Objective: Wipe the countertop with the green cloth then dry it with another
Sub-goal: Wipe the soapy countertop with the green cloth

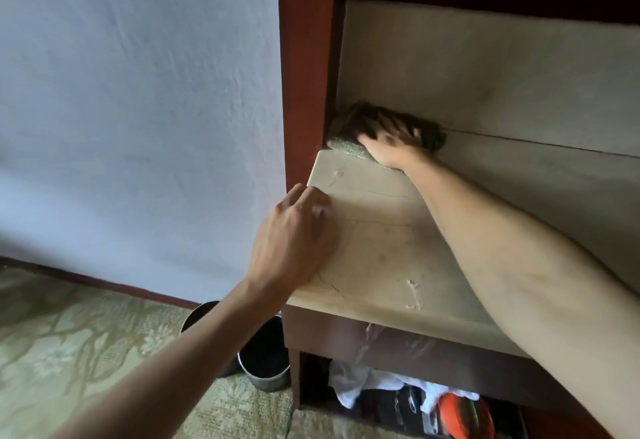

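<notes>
Green cloth (349, 127) sits bunched in the far left corner of the pale countertop (381, 241), pushed against the reddish-brown cabinet side (304, 57) and the light back panel (485, 68). I see my right hand (391, 142) lying flat on top of it, fingers spread and pressing down rather than pinching; the hand covers the cloth's middle, so I can only make out its left end, a dark rumpled edge behind the fingers and a bit poking out to the right. The picture is soft there and the weave is hard to read.

My left hand (294, 237) rests on the counter's near left edge, fingers loosely curled and holding nothing; the fingertips are blurred. My right forearm crosses the counter and runs out of frame at the right.

Below the counter, a metal pot (265, 366) stands on the patterned floor covering (69, 345), partly hidden behind my left forearm. In the open space under the cabinet I can pick out a white cloth (356, 383) and something orange (465, 414), both half in shadow and cut off by the bottom edge; I cannot tell what the orange thing is.
</notes>
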